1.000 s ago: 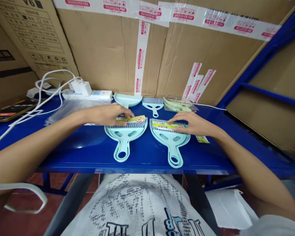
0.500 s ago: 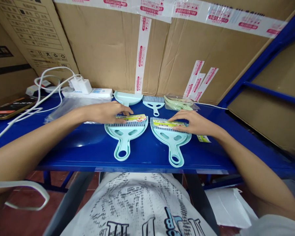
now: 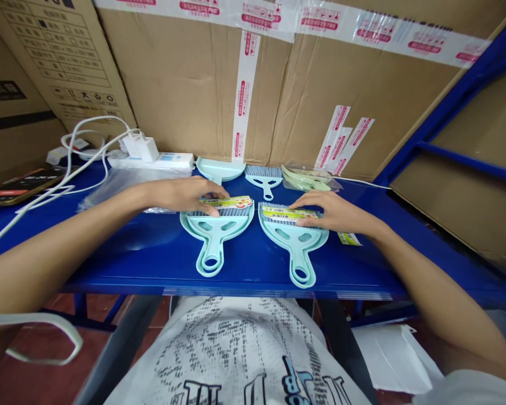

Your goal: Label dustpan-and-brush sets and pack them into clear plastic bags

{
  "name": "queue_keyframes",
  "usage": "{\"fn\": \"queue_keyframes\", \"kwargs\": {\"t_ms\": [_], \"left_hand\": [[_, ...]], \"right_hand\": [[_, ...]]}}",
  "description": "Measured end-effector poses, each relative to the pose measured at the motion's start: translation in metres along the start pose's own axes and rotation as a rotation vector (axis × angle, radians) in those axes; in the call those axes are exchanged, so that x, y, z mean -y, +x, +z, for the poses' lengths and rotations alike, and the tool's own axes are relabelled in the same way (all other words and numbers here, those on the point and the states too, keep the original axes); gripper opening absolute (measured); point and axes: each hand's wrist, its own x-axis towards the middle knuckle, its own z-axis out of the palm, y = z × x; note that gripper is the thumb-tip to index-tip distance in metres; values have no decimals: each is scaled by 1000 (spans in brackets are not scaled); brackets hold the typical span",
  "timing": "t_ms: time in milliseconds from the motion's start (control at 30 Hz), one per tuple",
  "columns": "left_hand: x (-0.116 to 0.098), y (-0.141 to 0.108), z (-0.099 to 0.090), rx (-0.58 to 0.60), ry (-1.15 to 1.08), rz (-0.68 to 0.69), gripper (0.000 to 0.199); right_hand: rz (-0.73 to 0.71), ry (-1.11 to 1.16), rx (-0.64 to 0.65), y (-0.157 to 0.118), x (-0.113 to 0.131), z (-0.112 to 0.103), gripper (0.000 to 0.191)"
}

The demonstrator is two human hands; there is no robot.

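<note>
Two pale turquoise brush-and-dustpan sets lie side by side on the blue table, handles toward me. Each brush is nested in its dustpan, with a yellow-green label across the bristles. My left hand (image 3: 183,196) rests at the far left of the left set (image 3: 213,239), thumb on the bristles and fingers beyond its label (image 3: 231,202). On the right set (image 3: 295,242), my right hand (image 3: 331,211) spans the right end of the label (image 3: 284,214), thumb and fingers apart. Both hands look open; some left fingertips are hidden.
Behind stand a loose dustpan (image 3: 221,170), a brush (image 3: 264,180) and a bagged green set (image 3: 306,177). A clear plastic bag (image 3: 118,183), power strip (image 3: 172,160), white cables and phone (image 3: 21,185) lie left. Another label (image 3: 349,239) lies right. Cardboard (image 3: 185,84) backs the table.
My left thumb has shifted slightly toward me over the bristles of the left set. My right hand and both sets stay in place.
</note>
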Motion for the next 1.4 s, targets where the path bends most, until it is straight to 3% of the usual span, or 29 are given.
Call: {"fn": "queue_keyframes", "kwargs": {"t_ms": [500,700,1400], "left_hand": [[-3,0,3,-8,22,35,46],[-5,-2,-2,-8,1,84,45],[-6,-4,-7,36,-8,64,51]], "right_hand": [[-16,-20,-28,0,1,-1,42],[-29,-24,-25,0,2,-1,41],[-34,-25,-15,0,2,-1,41]]}}
